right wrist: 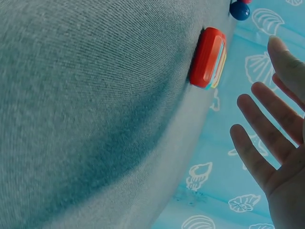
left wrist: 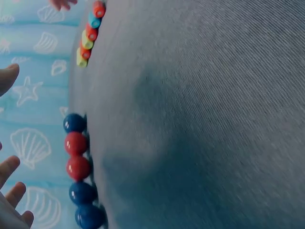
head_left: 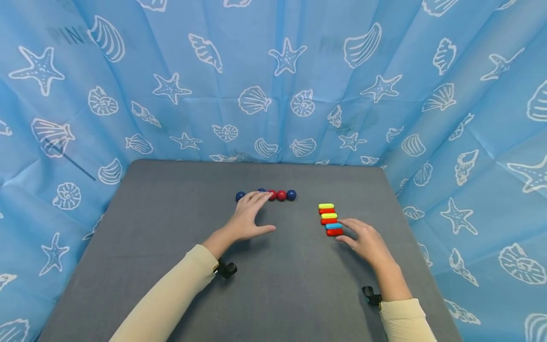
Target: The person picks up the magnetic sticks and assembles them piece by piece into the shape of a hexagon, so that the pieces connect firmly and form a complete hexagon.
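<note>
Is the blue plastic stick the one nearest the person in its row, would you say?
No, a red plastic stick lies nearer than the blue plastic stick.

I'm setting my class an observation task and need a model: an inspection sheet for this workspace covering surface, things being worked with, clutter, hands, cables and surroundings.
Surface: grey table with a woven-looking texture; arm shadows fall on it.
Balls: red and dark blue, in a row; the left hand covers part of it in the head view, so the total is uncertain.
Coloured pieces: six side by side; three red, two yellow, one blue.
Clutter: nothing seen.
Left hand: spread near the balls, holding nothing.
Right hand: beside the coloured pieces, holding nothing.
Cables: nothing seen.
Surroundings: blue curtain with white shell and starfish prints.
</note>
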`<action>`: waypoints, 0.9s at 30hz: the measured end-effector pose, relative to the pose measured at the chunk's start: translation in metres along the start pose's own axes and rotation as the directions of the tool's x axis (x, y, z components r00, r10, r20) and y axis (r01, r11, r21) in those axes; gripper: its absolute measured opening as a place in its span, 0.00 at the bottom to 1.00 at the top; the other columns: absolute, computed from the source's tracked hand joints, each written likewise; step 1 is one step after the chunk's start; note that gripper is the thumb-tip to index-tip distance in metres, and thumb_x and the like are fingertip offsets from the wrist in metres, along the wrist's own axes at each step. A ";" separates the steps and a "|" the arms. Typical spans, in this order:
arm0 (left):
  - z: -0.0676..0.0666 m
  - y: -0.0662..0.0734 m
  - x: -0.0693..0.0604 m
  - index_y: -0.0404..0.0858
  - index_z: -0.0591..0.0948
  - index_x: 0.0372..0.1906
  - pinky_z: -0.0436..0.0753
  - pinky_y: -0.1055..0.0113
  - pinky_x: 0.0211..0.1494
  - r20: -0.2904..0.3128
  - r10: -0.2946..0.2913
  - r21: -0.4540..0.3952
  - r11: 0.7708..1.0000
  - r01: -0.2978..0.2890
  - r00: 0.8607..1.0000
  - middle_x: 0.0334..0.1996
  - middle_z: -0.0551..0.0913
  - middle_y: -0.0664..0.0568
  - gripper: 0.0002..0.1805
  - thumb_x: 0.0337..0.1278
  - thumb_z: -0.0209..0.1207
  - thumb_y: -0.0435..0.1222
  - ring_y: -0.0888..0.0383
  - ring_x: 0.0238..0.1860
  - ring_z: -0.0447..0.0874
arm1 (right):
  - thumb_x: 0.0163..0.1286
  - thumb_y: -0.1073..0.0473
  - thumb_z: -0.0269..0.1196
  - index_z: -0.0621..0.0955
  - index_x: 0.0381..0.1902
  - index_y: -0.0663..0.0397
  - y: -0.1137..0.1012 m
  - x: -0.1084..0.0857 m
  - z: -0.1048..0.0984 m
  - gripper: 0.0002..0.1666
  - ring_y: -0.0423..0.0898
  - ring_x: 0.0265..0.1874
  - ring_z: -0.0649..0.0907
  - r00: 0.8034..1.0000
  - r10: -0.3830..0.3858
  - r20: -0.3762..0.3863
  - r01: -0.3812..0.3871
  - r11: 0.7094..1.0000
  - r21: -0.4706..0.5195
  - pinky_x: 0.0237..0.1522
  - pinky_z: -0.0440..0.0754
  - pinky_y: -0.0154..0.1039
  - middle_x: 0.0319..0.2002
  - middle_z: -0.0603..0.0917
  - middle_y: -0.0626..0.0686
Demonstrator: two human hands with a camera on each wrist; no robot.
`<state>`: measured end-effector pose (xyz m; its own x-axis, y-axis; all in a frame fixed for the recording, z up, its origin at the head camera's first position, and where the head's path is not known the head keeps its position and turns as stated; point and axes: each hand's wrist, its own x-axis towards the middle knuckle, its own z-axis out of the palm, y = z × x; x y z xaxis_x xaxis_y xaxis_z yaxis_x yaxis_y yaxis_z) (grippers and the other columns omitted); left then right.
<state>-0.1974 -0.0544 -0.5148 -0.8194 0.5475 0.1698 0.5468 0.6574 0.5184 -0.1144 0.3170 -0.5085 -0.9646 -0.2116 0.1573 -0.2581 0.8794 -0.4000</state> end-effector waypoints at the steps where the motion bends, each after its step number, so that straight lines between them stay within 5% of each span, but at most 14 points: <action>1: 0.002 0.003 0.003 0.47 0.60 0.79 0.53 0.34 0.74 0.000 0.009 0.009 1.000 -0.009 1.000 0.77 0.63 0.52 0.51 0.54 0.66 0.62 0.45 0.77 0.53 | 0.56 0.58 0.77 0.81 0.60 0.58 0.001 0.000 0.001 0.33 0.61 0.55 0.83 1.000 0.001 -0.002 -0.001 1.000 0.000 0.55 0.79 0.60 0.55 0.85 0.62; 7: 0.015 0.018 0.023 0.46 0.65 0.76 0.57 0.38 0.72 -0.020 0.009 0.008 1.000 -0.008 1.000 0.71 0.70 0.50 0.46 0.55 0.68 0.57 0.45 0.73 0.59 | 0.55 0.60 0.77 0.82 0.59 0.59 0.002 0.000 0.005 0.32 0.61 0.54 0.83 1.000 -0.008 -0.018 0.008 1.000 -0.008 0.55 0.79 0.60 0.54 0.85 0.62; 14: 0.028 0.028 0.054 0.51 0.68 0.74 0.59 0.40 0.71 -0.041 -0.100 0.005 0.995 0.100 0.994 0.70 0.69 0.51 0.40 0.58 0.66 0.56 0.47 0.71 0.60 | 0.56 0.60 0.77 0.82 0.59 0.59 -0.002 0.004 0.011 0.32 0.62 0.56 0.82 0.999 0.043 0.009 -0.043 0.999 -0.010 0.56 0.79 0.60 0.55 0.85 0.63; 27: 0.062 0.020 0.085 0.49 0.70 0.73 0.56 0.41 0.70 -0.033 -0.215 0.012 0.977 0.215 0.976 0.70 0.69 0.51 0.37 0.59 0.68 0.50 0.46 0.72 0.57 | 0.56 0.59 0.77 0.83 0.58 0.59 0.000 0.000 0.011 0.31 0.60 0.55 0.83 1.000 0.020 -0.003 -0.020 1.000 0.004 0.56 0.79 0.59 0.55 0.85 0.62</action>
<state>-0.2453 0.0380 -0.5419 -0.9228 0.3764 0.0821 0.3597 0.7658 0.5330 -0.1150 0.3127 -0.5189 -0.9693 -0.1931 0.1520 -0.2394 0.8816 -0.4067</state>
